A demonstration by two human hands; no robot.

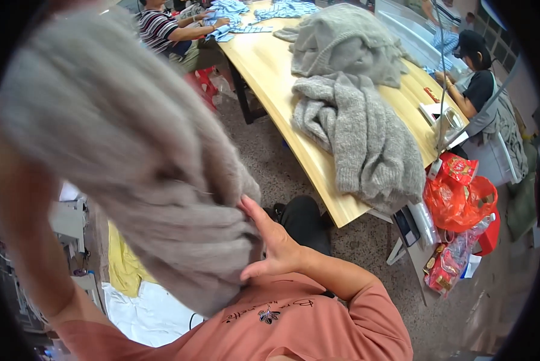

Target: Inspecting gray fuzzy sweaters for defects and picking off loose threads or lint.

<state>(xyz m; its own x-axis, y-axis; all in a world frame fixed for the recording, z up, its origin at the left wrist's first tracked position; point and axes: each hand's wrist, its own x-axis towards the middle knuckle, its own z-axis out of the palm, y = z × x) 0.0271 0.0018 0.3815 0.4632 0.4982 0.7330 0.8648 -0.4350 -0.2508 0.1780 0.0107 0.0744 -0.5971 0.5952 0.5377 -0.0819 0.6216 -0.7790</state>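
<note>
A fuzzy taupe knit garment (155, 150) hangs in loose folds before my body, blurred by motion on its upper part. My left forearm rises at the left edge and passes behind the cloth; the left hand's fingers are hidden or smeared. At the garment's right edge lies my right hand (276, 243), its thumb and forefinger stretched wide apart against the knit. On the table (270, 90) in front rest two heaps of grey knitwear: a ribbed, heathered sweater (372, 141) nearer me and a lighter grey knit piece (342, 45) behind it.
Red plastic bags (462, 198) hang by the table's right corner. A yellow cloth (125, 265) and white sheet (140, 310) lie at my lower left. One co-worker (161, 30) handles blue striped fabric (228, 15) at far left; another person (477, 78) sits at right.
</note>
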